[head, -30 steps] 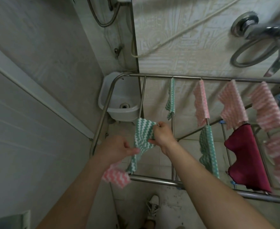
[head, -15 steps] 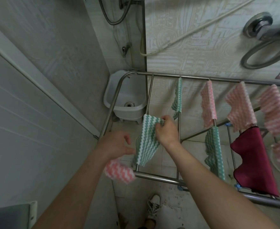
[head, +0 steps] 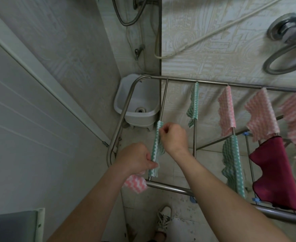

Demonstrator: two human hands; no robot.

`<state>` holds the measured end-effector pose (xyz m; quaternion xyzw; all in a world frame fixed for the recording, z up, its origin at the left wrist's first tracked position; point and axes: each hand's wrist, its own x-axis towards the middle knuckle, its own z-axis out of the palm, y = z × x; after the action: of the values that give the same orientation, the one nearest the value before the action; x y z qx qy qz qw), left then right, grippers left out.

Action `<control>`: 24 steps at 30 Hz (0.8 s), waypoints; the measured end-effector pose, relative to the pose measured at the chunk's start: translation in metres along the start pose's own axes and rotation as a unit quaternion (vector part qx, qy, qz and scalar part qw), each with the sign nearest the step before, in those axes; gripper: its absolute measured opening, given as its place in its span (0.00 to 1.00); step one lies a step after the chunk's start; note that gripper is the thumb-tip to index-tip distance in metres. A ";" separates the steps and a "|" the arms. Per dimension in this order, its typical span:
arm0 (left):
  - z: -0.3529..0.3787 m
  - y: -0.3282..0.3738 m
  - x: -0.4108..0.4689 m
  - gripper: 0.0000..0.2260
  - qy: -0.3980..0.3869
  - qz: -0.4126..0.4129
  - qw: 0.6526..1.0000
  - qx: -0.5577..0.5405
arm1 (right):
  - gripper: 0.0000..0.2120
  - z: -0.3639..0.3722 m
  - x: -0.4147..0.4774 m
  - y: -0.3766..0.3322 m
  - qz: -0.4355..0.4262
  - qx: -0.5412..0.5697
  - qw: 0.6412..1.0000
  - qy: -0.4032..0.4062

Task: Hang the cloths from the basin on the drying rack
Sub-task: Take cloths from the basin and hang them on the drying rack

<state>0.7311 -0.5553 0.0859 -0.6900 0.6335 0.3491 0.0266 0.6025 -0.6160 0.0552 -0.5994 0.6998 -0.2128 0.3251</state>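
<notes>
One green-and-white zigzag cloth [head: 156, 147] straddles a drying rack rod [head: 163, 102], pinched by right hand [head: 174, 135] and left hand [head: 135, 159]; left also grips a pink cloth [head: 135, 183].

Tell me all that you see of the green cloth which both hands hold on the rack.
The green cloth has a white zigzag pattern and wavy edges; it looks thin and soft. It hangs draped along the leftmost thin rod of the drying rack, at the end near the rack's front rail. The right hand pinches its upper end and the left hand pinches its lower part. The left hand also holds a pink cloth underneath.
</notes>
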 end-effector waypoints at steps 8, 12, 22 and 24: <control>-0.012 -0.003 -0.007 0.13 -0.024 -0.004 0.997 -0.077 | 0.11 -0.012 -0.012 -0.009 -0.007 -0.042 0.999 -0.026; -0.054 -0.003 -0.033 0.08 0.024 0.035 0.912 -0.407 | 0.10 -0.050 -0.026 -0.021 0.037 0.210 0.966 -0.145; -0.072 0.024 -0.069 0.09 0.041 0.171 0.685 -0.707 | 0.19 -0.085 -0.088 -0.049 0.018 0.479 0.793 -0.375; -0.073 0.025 -0.073 0.17 0.035 0.202 0.703 -0.681 | 0.11 -0.088 -0.090 -0.049 0.015 0.498 0.806 -0.319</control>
<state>0.7447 -0.5328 0.1888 -0.3874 0.3479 0.6580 -0.5439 0.5805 -0.5458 0.1683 -0.3787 0.3633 -0.3247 0.7869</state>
